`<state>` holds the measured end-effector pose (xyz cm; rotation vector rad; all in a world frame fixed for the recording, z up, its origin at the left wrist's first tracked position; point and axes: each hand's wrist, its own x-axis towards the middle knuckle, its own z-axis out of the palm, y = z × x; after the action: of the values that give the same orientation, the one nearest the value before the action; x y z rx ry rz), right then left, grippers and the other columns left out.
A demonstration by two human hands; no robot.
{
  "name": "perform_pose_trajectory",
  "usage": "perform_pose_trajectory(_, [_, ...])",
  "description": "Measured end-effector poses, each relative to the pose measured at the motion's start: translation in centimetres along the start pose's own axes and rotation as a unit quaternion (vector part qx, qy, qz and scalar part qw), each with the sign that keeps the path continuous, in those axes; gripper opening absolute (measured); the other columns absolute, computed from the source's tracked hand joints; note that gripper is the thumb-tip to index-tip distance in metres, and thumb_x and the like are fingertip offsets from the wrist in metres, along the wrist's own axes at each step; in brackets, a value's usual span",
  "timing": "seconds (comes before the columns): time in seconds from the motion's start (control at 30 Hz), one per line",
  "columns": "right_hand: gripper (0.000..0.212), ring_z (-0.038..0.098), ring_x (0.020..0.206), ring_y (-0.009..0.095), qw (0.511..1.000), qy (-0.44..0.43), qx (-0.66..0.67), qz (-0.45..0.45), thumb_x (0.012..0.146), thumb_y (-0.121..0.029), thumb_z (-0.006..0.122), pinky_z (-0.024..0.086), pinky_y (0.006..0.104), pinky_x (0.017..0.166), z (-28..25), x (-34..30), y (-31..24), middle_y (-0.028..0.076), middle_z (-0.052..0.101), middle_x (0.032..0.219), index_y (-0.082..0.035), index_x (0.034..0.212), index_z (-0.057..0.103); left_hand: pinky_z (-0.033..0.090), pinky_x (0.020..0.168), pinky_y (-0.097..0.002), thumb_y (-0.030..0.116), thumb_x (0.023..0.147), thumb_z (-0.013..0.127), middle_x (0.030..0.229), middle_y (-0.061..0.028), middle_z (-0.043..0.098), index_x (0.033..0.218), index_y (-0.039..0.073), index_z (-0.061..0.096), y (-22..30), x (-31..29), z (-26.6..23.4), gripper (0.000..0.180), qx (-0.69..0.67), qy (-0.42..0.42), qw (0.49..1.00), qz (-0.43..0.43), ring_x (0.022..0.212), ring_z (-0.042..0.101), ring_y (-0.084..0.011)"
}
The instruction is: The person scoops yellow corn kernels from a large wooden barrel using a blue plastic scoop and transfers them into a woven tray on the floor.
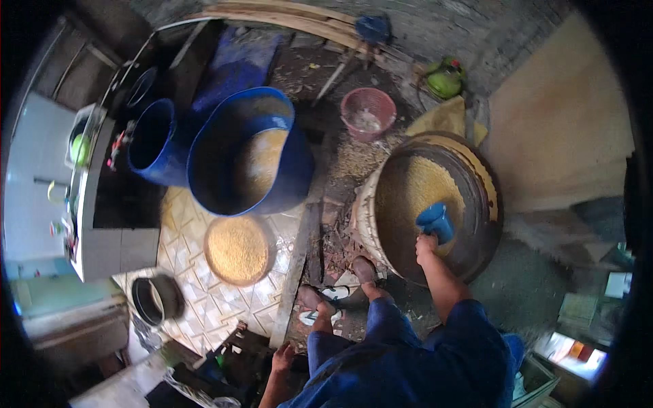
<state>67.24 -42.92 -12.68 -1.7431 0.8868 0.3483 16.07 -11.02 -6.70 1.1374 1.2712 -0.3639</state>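
Note:
My right hand is closed on a blue plastic mug, which is tilted over the large round vat on the right. Yellow beans or grain cover part of the vat's inside, around and beyond the mug; whether the mug holds any is hidden. At the lower middle, my left hand hangs low beside my left leg, away from the vat. Its fingers look loosely spread, with nothing visible in them.
A big blue drum with pale yellow contents stands at the left, beside a smaller blue barrel. A round tray of yellow grain rests on the tiled floor. Beyond are a red basket and a green gas cylinder.

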Motion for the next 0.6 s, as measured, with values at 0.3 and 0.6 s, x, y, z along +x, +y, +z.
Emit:
perform_pose_trajectory(0.3, [0.032,0.051,0.094,0.027,0.942,0.076,0.052,0.322,0.088,-0.017,0.042,0.044,0.0357,0.071,-1.3,11.9,11.2,0.011,0.052,0.109,-0.006,0.118,0.046,0.046,0.073,-0.0251,0.020,0.083,0.056,0.105,-0.0079,0.057,0.120,0.002,0.046,10.3,-0.7,6.3,0.042,0.198,-0.035,0.979,0.008,0.089,0.056,-0.0129])
perform_pose_trajectory(0.6, [0.030,0.053,0.083,0.029,0.976,0.084,-0.199,0.020,0.077,-0.005,0.051,0.043,0.0368,0.072,6.0,18.0,6.2,0.015,0.055,0.097,0.000,0.107,0.052,0.045,0.079,-0.0232,0.014,0.079,0.057,0.109,-0.0057,0.056,0.123,0.007,0.045,1.4,0.0,2.7,0.047,0.459,-0.141,0.873,0.088,0.096,0.055,-0.0125])
